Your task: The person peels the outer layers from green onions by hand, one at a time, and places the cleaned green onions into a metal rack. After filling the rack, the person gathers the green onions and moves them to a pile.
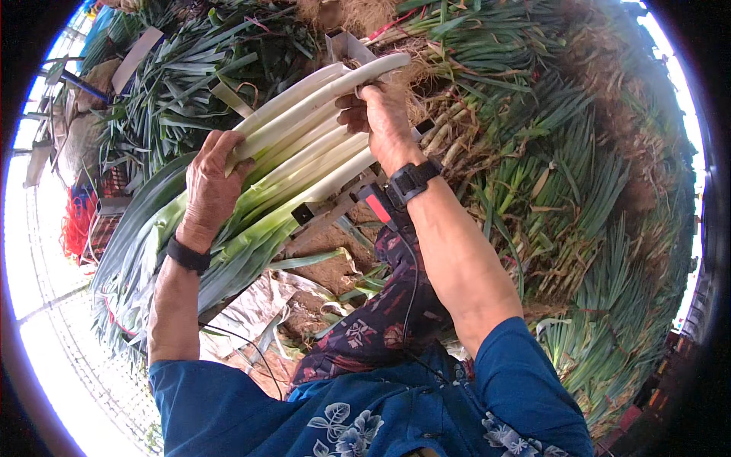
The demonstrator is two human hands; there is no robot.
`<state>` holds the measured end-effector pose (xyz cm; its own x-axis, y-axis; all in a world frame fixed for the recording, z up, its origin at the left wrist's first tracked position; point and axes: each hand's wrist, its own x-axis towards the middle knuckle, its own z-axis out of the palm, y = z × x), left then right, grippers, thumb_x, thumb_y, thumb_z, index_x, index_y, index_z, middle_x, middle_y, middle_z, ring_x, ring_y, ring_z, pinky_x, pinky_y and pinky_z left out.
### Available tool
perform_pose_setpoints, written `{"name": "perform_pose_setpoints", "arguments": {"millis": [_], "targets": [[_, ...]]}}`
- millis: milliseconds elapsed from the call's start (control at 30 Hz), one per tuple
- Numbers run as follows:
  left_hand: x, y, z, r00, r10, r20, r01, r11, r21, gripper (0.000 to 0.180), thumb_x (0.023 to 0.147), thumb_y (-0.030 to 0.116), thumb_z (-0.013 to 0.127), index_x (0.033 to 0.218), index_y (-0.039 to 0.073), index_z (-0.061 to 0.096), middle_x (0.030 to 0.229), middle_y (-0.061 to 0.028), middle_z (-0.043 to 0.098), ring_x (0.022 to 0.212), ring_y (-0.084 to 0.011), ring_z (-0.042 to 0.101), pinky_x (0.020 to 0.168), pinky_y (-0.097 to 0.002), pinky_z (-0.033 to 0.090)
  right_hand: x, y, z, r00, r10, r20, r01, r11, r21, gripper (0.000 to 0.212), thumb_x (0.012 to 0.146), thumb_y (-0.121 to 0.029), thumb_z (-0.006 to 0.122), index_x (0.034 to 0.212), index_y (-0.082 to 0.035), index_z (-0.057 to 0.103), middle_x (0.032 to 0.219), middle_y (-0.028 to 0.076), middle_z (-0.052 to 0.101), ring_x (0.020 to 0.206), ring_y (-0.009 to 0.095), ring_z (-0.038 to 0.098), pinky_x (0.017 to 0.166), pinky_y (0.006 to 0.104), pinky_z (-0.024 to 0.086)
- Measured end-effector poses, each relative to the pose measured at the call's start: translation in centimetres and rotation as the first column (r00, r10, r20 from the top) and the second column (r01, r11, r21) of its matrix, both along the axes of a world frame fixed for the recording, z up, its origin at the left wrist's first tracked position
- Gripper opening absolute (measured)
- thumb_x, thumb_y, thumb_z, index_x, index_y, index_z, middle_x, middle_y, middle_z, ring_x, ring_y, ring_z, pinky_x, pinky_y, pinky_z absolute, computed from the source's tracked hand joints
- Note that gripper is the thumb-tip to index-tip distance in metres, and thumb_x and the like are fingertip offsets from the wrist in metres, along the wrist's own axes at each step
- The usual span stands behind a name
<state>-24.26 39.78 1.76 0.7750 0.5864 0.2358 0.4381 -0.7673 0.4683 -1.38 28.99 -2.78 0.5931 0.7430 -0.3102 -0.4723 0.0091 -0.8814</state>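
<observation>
Several leeks with clean white stems and green leaves lie side by side in front of me on a metal frame (327, 207). Wrapped round one leek (308, 101), where white turns to green, is my left hand (212, 181), closed. My right hand (384, 126) grips the same leek near its white end, fingers curled beneath. Under it the other leeks (304, 164) form a row, white ends to the right and leaves (145, 221) fanning out to the left. Both wrists wear black bands.
Heaps of unpeeled leeks (533, 206) with dirty roots cover the ground on the right. Another leafy pile (183, 99) lies at the far left. Red netting (78, 221) is at the left edge, and pale sheeting (255, 305) lies near my knee. A cable hangs by my right forearm.
</observation>
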Motion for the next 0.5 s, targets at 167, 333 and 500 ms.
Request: {"name": "perform_pose_setpoints", "arguments": {"millis": [167, 333, 500], "targets": [[-0.2, 0.2, -0.3, 0.999, 0.026, 0.021, -0.025, 0.999, -0.044, 0.032, 0.069, 0.005, 0.071, 0.098, 0.008, 0.057, 0.088, -0.01, 0.058, 0.082, -0.0325, 0.059, 0.072, -0.0376, 0.047, -0.6, 0.3, -0.2, 0.996, -0.082, 0.044, 0.083, 0.996, -0.028, 0.019, 0.085, -0.016, 0.046, 0.089, -0.006, 0.061, 0.068, 0.006, 0.064, 0.049, 0.014, 0.059, 0.042, 0.0256, 0.046], [-0.6, 3.1, -1.2, 1.0, 0.016, 0.008, -0.012, 0.935, -0.355, 0.028, 0.074, 0.006, 0.068, 0.101, 0.004, 0.059, 0.09, -0.0086, 0.063, 0.08, -0.0169, 0.059, 0.074, -0.0307, 0.046, -0.3, 0.5, -0.7, 0.972, -0.235, -0.003, 0.234, 0.965, 0.116, 0.016, 0.085, -0.018, 0.047, 0.083, -0.006, 0.057, 0.061, 0.004, 0.058, 0.046, 0.015, 0.056, 0.038, 0.0284, 0.044], [-1.0, 5.5, -1.6, 0.998, -0.054, 0.025, 0.053, 0.601, -0.798, 0.03, 0.082, 0.015, 0.067, 0.107, -0.001, 0.059, 0.092, -0.0011, 0.061, 0.083, -0.0087, 0.054, 0.076, -0.0238, 0.044, 3.7, -2.1, 0.8, 0.775, 0.042, -0.63, 0.345, 0.808, 0.478, 0.013, 0.084, -0.017, 0.053, 0.077, -0.006, 0.055, 0.062, 0.005, 0.058, 0.05, 0.017, 0.054, 0.049, 0.0303, 0.047]]}}
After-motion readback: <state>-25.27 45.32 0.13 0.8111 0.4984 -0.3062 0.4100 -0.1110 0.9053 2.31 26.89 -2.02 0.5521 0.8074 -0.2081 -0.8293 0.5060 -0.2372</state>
